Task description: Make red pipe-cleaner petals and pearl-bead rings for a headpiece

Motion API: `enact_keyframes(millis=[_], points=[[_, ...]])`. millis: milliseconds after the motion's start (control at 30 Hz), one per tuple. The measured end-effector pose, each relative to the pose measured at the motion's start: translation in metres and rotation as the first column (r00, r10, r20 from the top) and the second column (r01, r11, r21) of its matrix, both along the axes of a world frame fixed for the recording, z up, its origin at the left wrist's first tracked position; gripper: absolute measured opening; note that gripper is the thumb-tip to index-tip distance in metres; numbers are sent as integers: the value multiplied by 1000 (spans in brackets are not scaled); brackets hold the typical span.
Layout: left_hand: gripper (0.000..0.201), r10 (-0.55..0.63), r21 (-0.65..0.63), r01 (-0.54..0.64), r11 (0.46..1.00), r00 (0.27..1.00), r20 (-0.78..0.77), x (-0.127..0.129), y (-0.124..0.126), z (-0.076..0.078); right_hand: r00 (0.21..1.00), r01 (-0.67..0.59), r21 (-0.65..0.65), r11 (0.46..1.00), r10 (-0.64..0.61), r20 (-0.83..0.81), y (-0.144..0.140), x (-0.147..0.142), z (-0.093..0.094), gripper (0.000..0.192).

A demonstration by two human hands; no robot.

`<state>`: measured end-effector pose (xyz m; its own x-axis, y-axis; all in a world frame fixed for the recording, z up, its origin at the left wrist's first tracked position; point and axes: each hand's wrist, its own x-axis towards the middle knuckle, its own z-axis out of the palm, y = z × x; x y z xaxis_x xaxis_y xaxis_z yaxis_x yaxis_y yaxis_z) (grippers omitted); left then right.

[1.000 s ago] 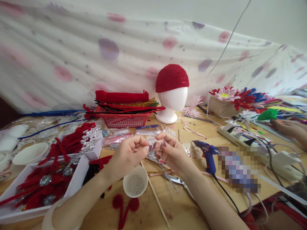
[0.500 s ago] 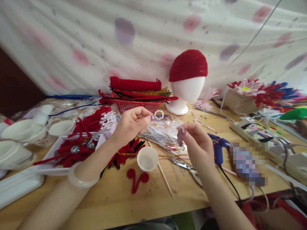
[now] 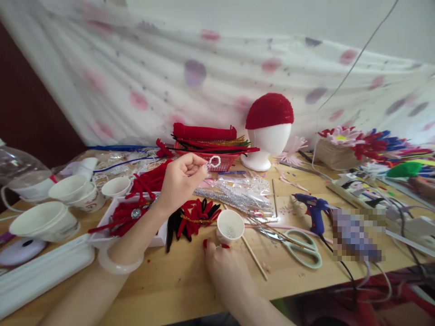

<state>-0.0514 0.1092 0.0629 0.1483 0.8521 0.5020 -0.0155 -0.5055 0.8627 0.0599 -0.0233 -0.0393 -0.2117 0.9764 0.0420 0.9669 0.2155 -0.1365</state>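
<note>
Raised over the table, my left hand [image 3: 186, 182] pinches a small ring of white pearl beads [image 3: 219, 160] between thumb and fingertips. A pale bangle [image 3: 120, 265] circles that wrist. Low at the table's front, my right hand [image 3: 227, 267] is closed over a red fuzzy curled piece [image 3: 224, 246]; only its two curled ends show, and the fingertips are mostly hidden. Just beyond those fingers stands a paper cup [image 3: 231, 222] with small pale beads inside. A thin wooden stick [image 3: 254, 258] lies beside the cup.
Scissors [image 3: 302, 249] and a blue glue gun [image 3: 314, 210] lie to the right. A white box [image 3: 161, 235] of red pieces sits left, near several paper cups [image 3: 37, 222]. Behind are a red basket [image 3: 220, 163] and a foam head [image 3: 268, 140] with a red cap.
My right hand has gone down and left from mid-air to the red curled piece on the table. The left hand still holds the bead ring. The view has shifted.
</note>
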Motion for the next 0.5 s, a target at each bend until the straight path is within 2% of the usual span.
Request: enact_keyframes(millis=[67,133,167,200,233,267,300,333,400,500], points=[[5,-11,-36,11,999,1000,10,-8,-2,-2,999,-36,20,999,37,-17,-5,6,11,12],[4,-43,-64,44,997,999,22,-13,-4,-3,977,-83,17,996,85,-196,-10,15,25,14],[4,-65,-76,67,995,998,26,-14,-5,-2,895,-111,-9,994,96,-435,-11,20,34,15],[4,-91,-88,93,992,995,29,-15,-7,-1,735,-115,-48,992,53,-676,-10,26,42,19],[4,-121,-105,124,987,992,33,-15,-9,1,530,-96,-85,992,-21,-848,-8,33,51,24],[4,-157,-126,160,979,987,33,-15,-12,3,318,-59,-108,992,-84,-945,-3,40,59,28],[5,-199,-153,201,968,980,27,-14,-15,6,155,-5,-112,994,-110,-982,2,46,66,31],[5,-250,-180,248,952,968,11,-14,-19,8,45,31,-121,992,-122,-991,8,51,72,32],[6,-356,-232,338,912,933,-41,-11,-26,12,-106,79,-118,990,-110,-988,18,58,78,30],[7,-464,-285,417,863,878,-120,-6,-33,13,-207,75,-116,990,-98,-973,26,58,78,27]])
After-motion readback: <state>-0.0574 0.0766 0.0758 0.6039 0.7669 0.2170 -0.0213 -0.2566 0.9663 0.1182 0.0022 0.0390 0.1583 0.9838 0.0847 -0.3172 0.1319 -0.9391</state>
